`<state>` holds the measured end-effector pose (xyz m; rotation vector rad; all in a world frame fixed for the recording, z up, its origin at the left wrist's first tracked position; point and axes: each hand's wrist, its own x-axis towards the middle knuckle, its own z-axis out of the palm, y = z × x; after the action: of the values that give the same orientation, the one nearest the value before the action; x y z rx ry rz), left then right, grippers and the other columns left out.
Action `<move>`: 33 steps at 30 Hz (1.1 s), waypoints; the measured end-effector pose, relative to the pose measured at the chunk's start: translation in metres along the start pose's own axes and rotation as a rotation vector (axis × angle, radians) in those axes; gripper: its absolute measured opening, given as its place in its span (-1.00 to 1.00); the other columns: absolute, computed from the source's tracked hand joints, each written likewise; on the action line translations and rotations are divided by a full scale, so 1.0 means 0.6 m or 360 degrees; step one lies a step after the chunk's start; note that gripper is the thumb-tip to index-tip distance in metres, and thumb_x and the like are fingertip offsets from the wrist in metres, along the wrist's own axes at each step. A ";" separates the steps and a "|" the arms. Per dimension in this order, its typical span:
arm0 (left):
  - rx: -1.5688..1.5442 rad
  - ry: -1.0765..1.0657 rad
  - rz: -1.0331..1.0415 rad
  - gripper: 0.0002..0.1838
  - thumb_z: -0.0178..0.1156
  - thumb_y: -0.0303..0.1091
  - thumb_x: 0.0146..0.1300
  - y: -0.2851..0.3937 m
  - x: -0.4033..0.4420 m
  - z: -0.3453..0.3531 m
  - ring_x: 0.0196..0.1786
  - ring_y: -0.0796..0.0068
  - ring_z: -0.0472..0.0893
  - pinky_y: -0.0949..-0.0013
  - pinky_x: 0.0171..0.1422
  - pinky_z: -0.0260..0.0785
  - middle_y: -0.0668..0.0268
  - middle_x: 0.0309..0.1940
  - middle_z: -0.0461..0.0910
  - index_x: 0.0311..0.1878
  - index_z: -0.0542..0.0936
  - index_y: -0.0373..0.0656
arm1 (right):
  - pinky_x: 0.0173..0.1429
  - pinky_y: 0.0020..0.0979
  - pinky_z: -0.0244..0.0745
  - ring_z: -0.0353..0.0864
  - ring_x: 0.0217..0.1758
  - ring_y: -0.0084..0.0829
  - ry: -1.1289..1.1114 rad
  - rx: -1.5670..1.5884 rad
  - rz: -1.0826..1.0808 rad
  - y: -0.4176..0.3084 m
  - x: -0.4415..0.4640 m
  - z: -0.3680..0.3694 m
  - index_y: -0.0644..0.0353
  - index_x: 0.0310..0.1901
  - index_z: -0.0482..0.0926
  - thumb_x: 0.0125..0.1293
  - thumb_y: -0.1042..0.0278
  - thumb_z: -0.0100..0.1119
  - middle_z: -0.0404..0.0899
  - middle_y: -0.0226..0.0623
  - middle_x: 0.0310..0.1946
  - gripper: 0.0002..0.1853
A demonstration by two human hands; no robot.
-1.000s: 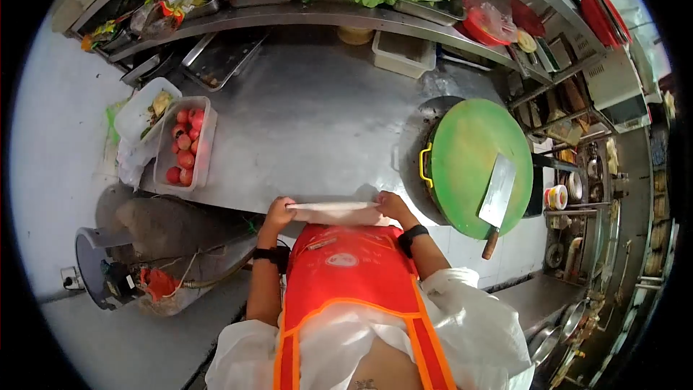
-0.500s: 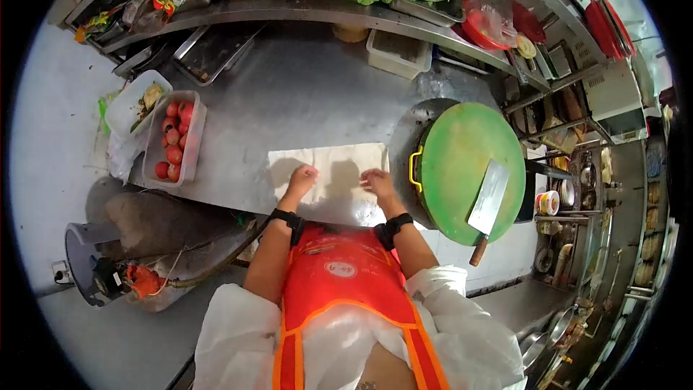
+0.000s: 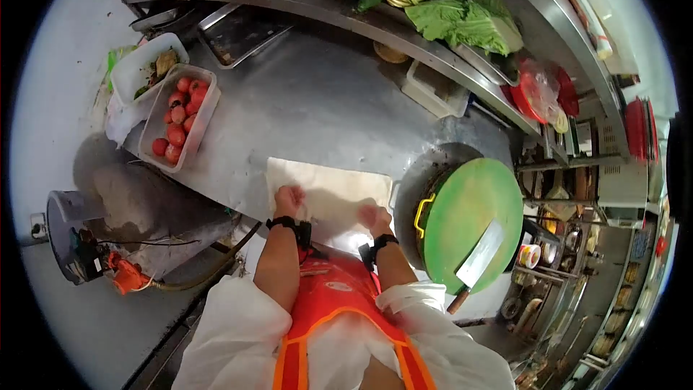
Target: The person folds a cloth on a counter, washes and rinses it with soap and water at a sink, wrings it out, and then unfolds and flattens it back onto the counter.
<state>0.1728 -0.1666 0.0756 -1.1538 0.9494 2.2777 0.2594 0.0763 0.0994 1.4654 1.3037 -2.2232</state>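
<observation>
A cream-coloured flat sheet, seemingly a cloth [image 3: 333,182], lies on the steel table in front of my body. My left hand [image 3: 289,201] is over its left side, fingers curled in; whether anything is inside them is hidden. Over the sheet's near right part is my right hand [image 3: 374,217], smeared by motion, so its fingers cannot be made out. To the right, a round green chopping board [image 3: 462,209] with a yellow handle [image 3: 423,217] carries a cleaver [image 3: 482,254], its wooden grip over the near edge.
A clear tub of tomatoes [image 3: 150,146] stands at the table's left, beside a white container of scraps [image 3: 130,65]. Along the back runs a shelf [image 3: 346,18] with meat trays and a leafy cabbage [image 3: 462,23]. Under it sit a metal tray [image 3: 242,40] and a plastic bin [image 3: 433,94].
The camera view has turned, tilting the table and shelf. Both hands are nearer the sheet's front edge. My right hand's fingers, spread earlier, are now blurred.
</observation>
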 end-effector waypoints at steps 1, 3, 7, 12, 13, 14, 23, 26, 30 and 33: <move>0.0050 0.0094 0.0088 -0.81 -0.13 -0.37 0.00 -0.002 0.002 0.005 -0.67 0.42 0.41 0.49 -0.65 0.18 0.30 -0.71 0.40 -0.56 0.43 -0.23 | -0.16 -0.27 0.47 0.53 -0.30 -0.18 0.0109 0.0269 0.0149 -0.009 0.004 0.009 0.35 -0.36 0.47 0.13 0.43 -0.12 0.52 -0.10 -0.42 -0.81; 0.0108 0.0201 0.0175 -0.77 -0.13 -0.32 0.06 -0.006 0.013 -0.006 -0.68 0.41 0.45 0.49 -0.67 0.17 0.28 -0.71 0.44 -0.50 0.45 -0.26 | -0.19 -0.30 0.39 0.47 -0.37 -0.20 -0.0206 0.0662 0.0102 0.006 0.010 -0.001 0.29 -0.44 0.42 0.11 0.38 -0.16 0.48 -0.12 -0.46 -0.82; 0.0165 0.0368 0.0127 -0.80 -0.11 -0.37 0.04 -0.005 0.023 0.008 -0.71 0.41 0.36 0.45 -0.68 0.16 0.29 -0.73 0.36 -0.55 0.44 -0.25 | -0.24 -0.35 0.36 0.46 -0.39 -0.23 -0.0207 0.0761 0.0069 0.016 0.034 -0.004 0.24 -0.43 0.42 0.10 0.37 -0.19 0.49 -0.14 -0.46 -0.82; 0.0230 0.0476 0.0183 -0.77 -0.14 -0.38 0.10 0.019 0.012 0.044 -0.72 0.43 0.34 0.44 -0.70 0.12 0.31 -0.75 0.33 -0.53 0.43 -0.29 | -0.22 -0.34 0.39 0.49 -0.36 -0.25 -0.0165 0.0638 0.0147 0.005 0.084 -0.009 0.23 -0.38 0.47 0.12 0.31 -0.12 0.53 -0.17 -0.46 -0.80; 0.0236 0.0496 0.0179 -0.78 -0.12 -0.38 0.08 0.020 0.018 0.042 -0.72 0.41 0.39 0.45 -0.70 0.15 0.30 -0.74 0.37 -0.54 0.47 -0.26 | -0.22 -0.34 0.39 0.49 -0.36 -0.25 -0.0168 0.0641 0.0149 -0.004 0.081 -0.003 0.23 -0.38 0.47 0.12 0.31 -0.12 0.53 -0.17 -0.46 -0.80; 0.0241 0.0516 0.0177 -0.78 -0.11 -0.39 0.06 0.021 0.024 0.040 -0.71 0.39 0.44 0.47 -0.70 0.18 0.29 -0.73 0.41 -0.55 0.50 -0.23 | -0.22 -0.31 0.41 0.51 -0.37 -0.24 -0.0217 0.0648 0.0104 -0.014 0.077 0.001 0.24 -0.38 0.47 0.12 0.31 -0.13 0.53 -0.15 -0.44 -0.79; 0.0245 0.0488 0.0199 -0.76 -0.16 -0.41 0.14 0.056 0.028 0.087 -0.72 0.45 0.31 0.45 -0.71 0.12 0.30 -0.76 0.30 -0.51 0.44 -0.34 | -0.13 -0.24 0.49 0.54 -0.31 -0.20 0.0034 0.0461 0.0211 -0.092 0.090 0.051 0.30 -0.31 0.45 0.16 0.35 -0.23 0.54 -0.11 -0.40 -0.75; 0.0273 0.0495 0.0175 -0.75 -0.17 -0.41 0.14 0.055 0.038 0.086 -0.71 0.45 0.32 0.44 -0.69 0.13 0.30 -0.76 0.31 -0.54 0.44 -0.32 | -0.12 -0.25 0.50 0.55 -0.27 -0.18 -0.0062 0.0397 0.0159 -0.094 0.107 0.052 0.32 -0.27 0.44 0.14 0.39 -0.24 0.54 -0.11 -0.39 -0.74; 0.0216 0.0567 0.0187 -0.80 -0.07 -0.41 0.05 0.049 0.048 0.079 -0.76 0.42 0.36 0.47 -0.74 0.10 0.31 -0.78 0.35 -0.61 0.45 -0.25 | -0.22 -0.28 0.51 0.53 -0.35 -0.20 -0.0221 0.0526 0.0277 -0.082 0.140 0.035 0.29 -0.35 0.43 0.12 0.45 -0.21 0.51 -0.15 -0.43 -0.81; 0.0314 0.0410 0.0239 -0.77 -0.08 -0.38 0.07 0.029 0.075 0.043 -0.71 0.43 0.40 0.49 -0.68 0.20 0.31 -0.74 0.37 -0.56 0.49 -0.28 | -0.46 -0.43 0.30 0.35 -0.58 -0.38 -0.0054 0.0499 0.0164 -0.123 0.066 0.081 0.22 -0.48 0.42 0.14 0.38 -0.08 0.37 -0.33 -0.63 -0.87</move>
<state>0.1223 -0.1570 0.0562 -1.3489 1.3676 2.1200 0.1660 0.0966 0.1157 1.5452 0.8757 -2.4543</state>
